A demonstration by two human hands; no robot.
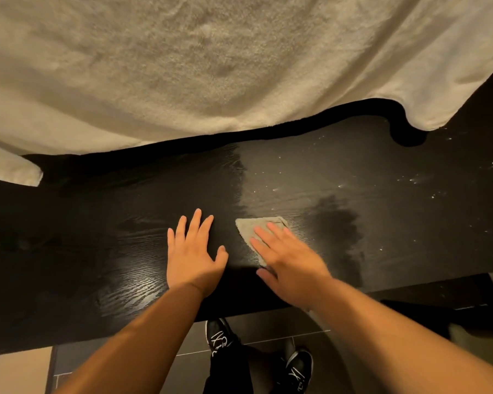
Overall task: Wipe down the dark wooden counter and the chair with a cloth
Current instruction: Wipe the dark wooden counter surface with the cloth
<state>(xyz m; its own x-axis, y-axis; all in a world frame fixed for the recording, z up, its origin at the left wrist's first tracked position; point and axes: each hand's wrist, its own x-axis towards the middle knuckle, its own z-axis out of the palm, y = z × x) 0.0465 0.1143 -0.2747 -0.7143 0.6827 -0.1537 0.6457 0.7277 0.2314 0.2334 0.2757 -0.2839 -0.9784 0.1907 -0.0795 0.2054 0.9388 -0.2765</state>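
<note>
The dark wooden counter (97,223) runs across the middle of the head view. A small grey cloth (251,227) lies flat on it near the front edge. My right hand (291,263) presses on the cloth with straight fingers and covers most of it. My left hand (195,254) rests flat on the bare wood just left of the cloth, fingers spread. The wood left of the cloth looks darker and streaked; the right part carries pale specks and a dull film. No chair is recognisable.
A large cream towel-like fabric (211,66) hangs over the counter's far side and fills the top of the view. Below the front edge are a dark tiled floor (268,334) and my black shoes (219,336).
</note>
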